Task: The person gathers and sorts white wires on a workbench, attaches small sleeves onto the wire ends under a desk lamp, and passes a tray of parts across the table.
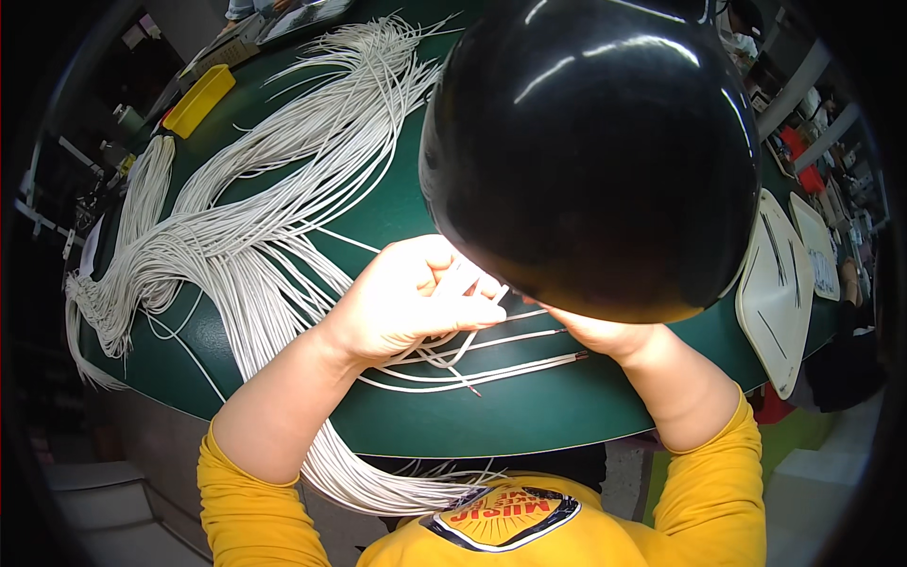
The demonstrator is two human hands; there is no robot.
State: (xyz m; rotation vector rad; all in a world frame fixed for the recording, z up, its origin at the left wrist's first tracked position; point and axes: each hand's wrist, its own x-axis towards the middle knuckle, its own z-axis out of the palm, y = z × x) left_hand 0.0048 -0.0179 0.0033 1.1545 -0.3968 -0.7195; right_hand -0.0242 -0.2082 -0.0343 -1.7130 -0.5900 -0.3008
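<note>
My left hand (402, 300) is closed in a pinch on white wire, above the middle of the green table. Whatever else sits between its fingertips is washed out by bright light. My right hand (609, 331) comes in from the right, its fingers mostly hidden beneath a shiny black lamp shade (586, 161). Several loose white wires lie under both hands, some with bare reddish ends. A large bundle of white wires (274, 213) spreads over the left of the table, and part of it hangs over the near edge toward my lap.
On the far left stands a yellow bin (200, 100). Cream trays, one a large tray (761, 321) with thin dark pieces on it, sit at the right edge of the green table (416, 425). The lamp shade blocks much of the view ahead. Other people show partly at the far side.
</note>
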